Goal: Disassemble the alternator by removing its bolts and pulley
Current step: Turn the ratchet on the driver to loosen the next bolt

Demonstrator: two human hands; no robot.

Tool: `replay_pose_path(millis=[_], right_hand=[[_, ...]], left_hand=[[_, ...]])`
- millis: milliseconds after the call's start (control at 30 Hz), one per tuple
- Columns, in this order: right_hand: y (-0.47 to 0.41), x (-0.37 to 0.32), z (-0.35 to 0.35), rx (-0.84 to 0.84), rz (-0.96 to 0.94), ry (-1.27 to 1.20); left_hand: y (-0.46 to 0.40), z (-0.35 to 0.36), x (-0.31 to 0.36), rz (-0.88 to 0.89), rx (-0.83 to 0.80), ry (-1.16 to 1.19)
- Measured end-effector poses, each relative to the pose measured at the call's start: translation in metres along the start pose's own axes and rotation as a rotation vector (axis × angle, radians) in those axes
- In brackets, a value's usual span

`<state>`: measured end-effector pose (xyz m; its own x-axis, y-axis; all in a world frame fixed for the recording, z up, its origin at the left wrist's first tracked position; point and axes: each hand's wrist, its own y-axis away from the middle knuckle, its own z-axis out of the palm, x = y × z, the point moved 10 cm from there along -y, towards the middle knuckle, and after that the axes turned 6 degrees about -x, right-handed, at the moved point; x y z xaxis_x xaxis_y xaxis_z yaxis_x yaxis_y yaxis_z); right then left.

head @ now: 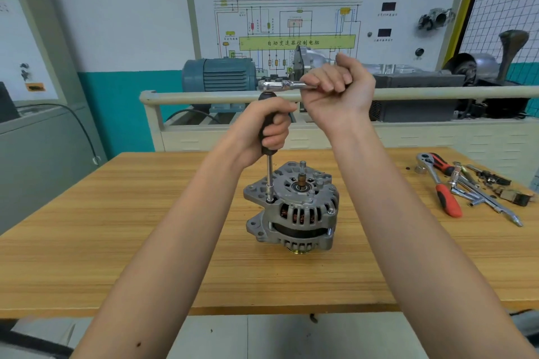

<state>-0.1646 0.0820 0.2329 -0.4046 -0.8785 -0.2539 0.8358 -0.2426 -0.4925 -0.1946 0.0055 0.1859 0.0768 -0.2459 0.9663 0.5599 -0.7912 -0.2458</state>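
We see the alternator (292,208) upright mid-table (116,242), its pulley (297,251) mostly hidden beneath. Our left hand (267,131) grips the driver (269,154), whose tip covers a bolt. Our right hand (335,90) grips the ratchet (281,85), handle hidden. Tools (466,186) crowd the far right edge.

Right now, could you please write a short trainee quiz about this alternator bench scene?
1. True or false: the grey finned metal alternator lies on its side.
2. Which hand's grip is on the black-handled socket driver? A left hand B right hand
3. Fill in: the right hand grips the chrome ______ atop the driver.

Key: 1 false, it stands with its shaft up on the wooden table; 2 A; 3 ratchet.
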Motion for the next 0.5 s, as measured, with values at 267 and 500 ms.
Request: replay_pose_path(millis=[267,500], right_hand=[[0.047,-0.006,0.034,-0.206,-0.422,0.466],[0.081,0.0,0.058,-0.28,-0.712,0.839]], left_hand=[[0.004,-0.021,0.006,0.115,0.384,-0.086],[0.01,-0.023,0.012,0.16,0.524,-0.229]])
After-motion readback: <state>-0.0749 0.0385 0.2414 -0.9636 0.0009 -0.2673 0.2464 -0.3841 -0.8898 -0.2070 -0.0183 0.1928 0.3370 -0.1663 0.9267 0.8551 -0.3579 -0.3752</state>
